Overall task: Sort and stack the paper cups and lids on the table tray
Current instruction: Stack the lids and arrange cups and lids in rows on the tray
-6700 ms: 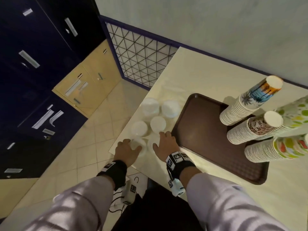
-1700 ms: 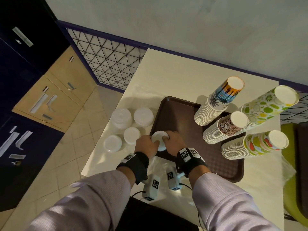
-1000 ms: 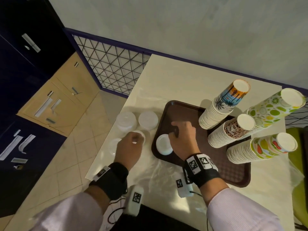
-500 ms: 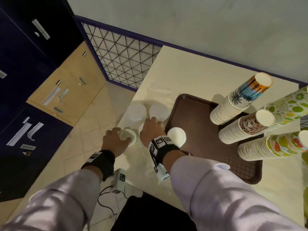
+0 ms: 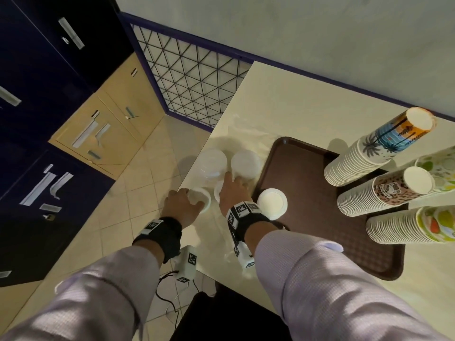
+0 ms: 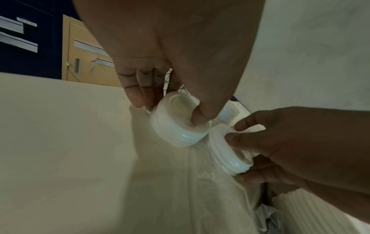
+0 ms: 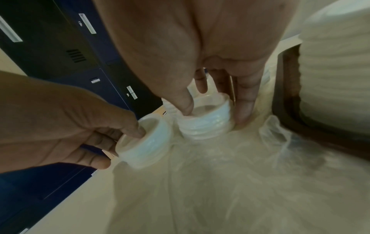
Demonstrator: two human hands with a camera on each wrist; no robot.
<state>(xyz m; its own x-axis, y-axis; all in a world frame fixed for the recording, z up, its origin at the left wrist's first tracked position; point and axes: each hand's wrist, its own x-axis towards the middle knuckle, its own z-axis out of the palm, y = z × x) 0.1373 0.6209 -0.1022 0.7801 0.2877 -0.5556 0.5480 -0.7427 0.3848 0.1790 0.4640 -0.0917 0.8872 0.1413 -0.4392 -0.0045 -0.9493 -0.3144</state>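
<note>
Two short stacks of white lids stand on the table just left of the brown tray (image 5: 307,180). My left hand (image 5: 187,196) grips the left lid stack (image 6: 176,125), thumb inside its top and fingers (image 6: 138,95) on the outside. My right hand (image 5: 230,185) grips the right lid stack (image 7: 208,120) the same way. Another stack of white lids (image 5: 272,201) sits on the tray's near left corner. Several long stacks of printed paper cups (image 5: 374,148) lie on their sides across the tray's right part.
Two wider lid stacks (image 5: 213,161) (image 5: 246,163) stand behind my hands. Crumpled clear plastic wrap (image 7: 220,174) lies on the cream table (image 5: 295,107). The table's left edge is right beside my left hand, with tiled floor, a wire mesh panel (image 5: 192,77) and cabinets beyond.
A lid stack was set down on the tray's corner and released. My right hand came back left off the tray, and both hands now grip small lid stacks on the table.
</note>
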